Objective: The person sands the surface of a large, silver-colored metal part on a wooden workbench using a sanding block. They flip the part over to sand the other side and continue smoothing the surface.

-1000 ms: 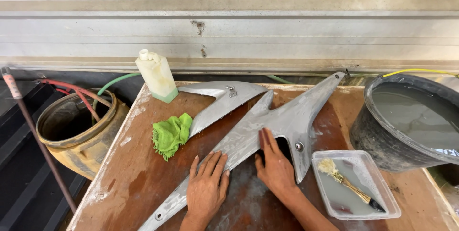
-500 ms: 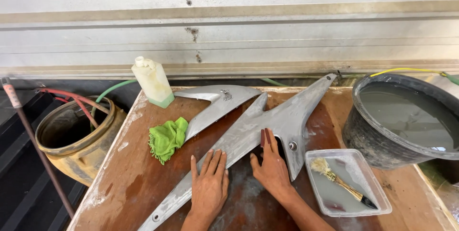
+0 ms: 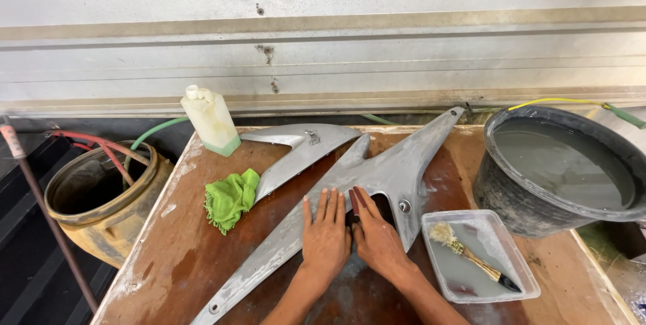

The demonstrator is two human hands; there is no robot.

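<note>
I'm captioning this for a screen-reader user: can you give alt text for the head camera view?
Both hands, left hand and right hand, press flat side by side on a long grey pointed panel lying on a wet wooden table. Around it: green cloth, pale bottle, tray holding a brush, black water bucket.
</note>
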